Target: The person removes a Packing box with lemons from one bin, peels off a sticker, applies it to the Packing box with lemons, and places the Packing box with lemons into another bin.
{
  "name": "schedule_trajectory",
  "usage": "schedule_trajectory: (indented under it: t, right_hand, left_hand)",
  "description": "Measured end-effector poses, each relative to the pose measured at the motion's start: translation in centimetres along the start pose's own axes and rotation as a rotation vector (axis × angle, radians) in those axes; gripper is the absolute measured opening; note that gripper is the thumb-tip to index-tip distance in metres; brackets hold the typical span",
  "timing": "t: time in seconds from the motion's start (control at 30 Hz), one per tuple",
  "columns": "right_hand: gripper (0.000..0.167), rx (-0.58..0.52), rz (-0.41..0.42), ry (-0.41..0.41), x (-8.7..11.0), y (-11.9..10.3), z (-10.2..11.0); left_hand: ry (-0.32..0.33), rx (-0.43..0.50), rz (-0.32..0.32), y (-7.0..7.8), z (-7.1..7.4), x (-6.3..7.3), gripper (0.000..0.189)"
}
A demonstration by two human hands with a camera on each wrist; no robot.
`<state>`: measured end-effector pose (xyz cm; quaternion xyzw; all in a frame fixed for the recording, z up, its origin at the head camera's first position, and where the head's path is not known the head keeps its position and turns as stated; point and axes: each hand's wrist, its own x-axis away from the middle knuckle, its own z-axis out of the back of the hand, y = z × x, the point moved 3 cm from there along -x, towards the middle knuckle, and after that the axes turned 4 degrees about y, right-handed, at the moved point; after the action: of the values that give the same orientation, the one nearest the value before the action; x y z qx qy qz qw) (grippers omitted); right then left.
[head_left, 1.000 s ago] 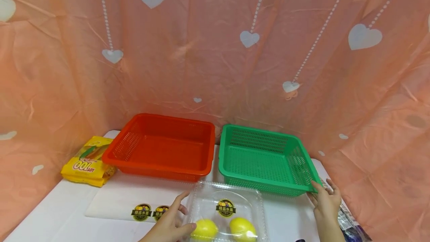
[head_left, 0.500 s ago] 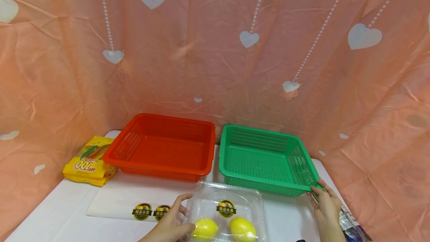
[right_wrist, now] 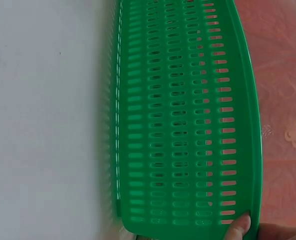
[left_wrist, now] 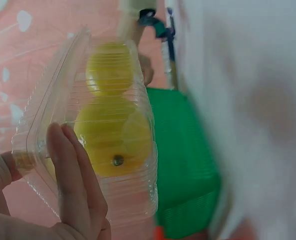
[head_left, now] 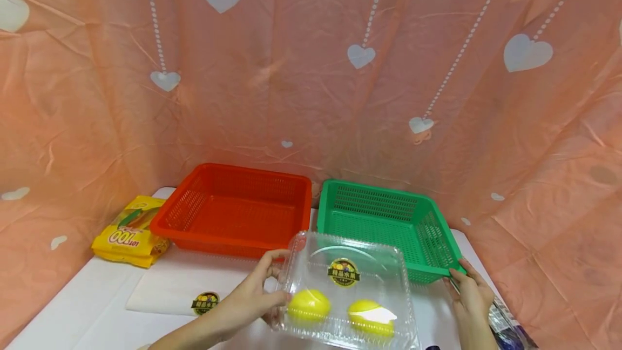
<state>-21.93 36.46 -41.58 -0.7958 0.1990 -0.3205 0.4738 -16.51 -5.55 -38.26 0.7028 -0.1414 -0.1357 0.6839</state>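
Observation:
My left hand (head_left: 257, 296) grips the left edge of a clear plastic clamshell box (head_left: 347, 253), thumb on the near side and fingers behind. Inside the box lie two yellow lemons (head_left: 309, 305), and its lid carries a round black-and-gold sticker (head_left: 343, 273). In the left wrist view the lemons (left_wrist: 113, 135) show through the box's ribbed wall, held off the white table. At the right, my right hand (head_left: 468, 290) pinches the near right corner of a green plastic basket (head_left: 374, 231). From the right wrist, a fingertip (right_wrist: 238, 227) presses against the slotted green wall (right_wrist: 177, 125).
A red basket (head_left: 243, 215) stands left of the green one, with a yellow snack bag (head_left: 127, 236) beside it. On the white table (head_left: 73, 307) lies a white sheet with a round sticker (head_left: 206, 303). A purple-and-silver packet (head_left: 507, 328) lies at the right edge.
My left hand has raised the clamshell box with the lemons and moved it to the right, tilted, so it overlaps the green basket. The right hand keeps hold of the basket's corner.

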Motion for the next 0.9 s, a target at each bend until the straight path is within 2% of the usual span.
schedule_trajectory:
  t: [0.17, 0.33, 0.6, 0.77, 0.9]
  right_hand:
    - [0.040, 0.018, 0.008, 0.005, -0.1, 0.1, 0.0]
    - [0.041, 0.043, 0.025, 0.018, -0.3, 0.1, 0.1]
    - [0.042, 0.016, 0.025, 0.004, -0.2, 0.1, 0.1]
    - [0.041, 0.005, 0.033, 0.007, -0.2, 0.0, 0.2]
    - [0.041, 0.017, 0.026, 0.009, -0.3, 0.2, 0.2]
  left_hand:
    - [0.032, -0.023, -0.022, 3.2, -0.1, -2.7, 0.071]
    - [0.055, -0.079, -0.041, 4.7, -0.7, -6.2, 0.069]
    - [0.005, -0.009, -0.005, 5.1, -2.5, -12.8, 0.071]
    - [-0.026, -0.021, 0.000, 5.0, -3.4, -17.2, 0.070]
    - [-0.046, -0.028, 0.019, 4.4, -3.6, -20.4, 0.070]
